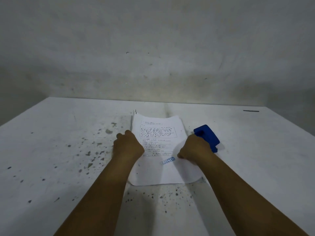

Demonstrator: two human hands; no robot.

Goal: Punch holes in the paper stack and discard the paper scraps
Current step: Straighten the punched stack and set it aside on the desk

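A white paper stack (pixel 159 132) with printed text and a blue "REJECTED" stamp lies on the white table, its corners curling. My left hand (pixel 127 146) grips the stack's left edge, fingers curled. My right hand (pixel 194 148) holds the stack's right edge, thumb pinched on the sheet. A blue hole punch (pixel 207 136) sits on the table just beyond and to the right of my right hand, touching or nearly touching the knuckles. No paper scraps can be made out.
The white table (pixel 59 150) is speckled with dark chips and stains left of and in front of the paper. A grey stained wall (pixel 153 48) rises behind the far edge. A thin dark strip (pixel 250 111) lies at the far right.
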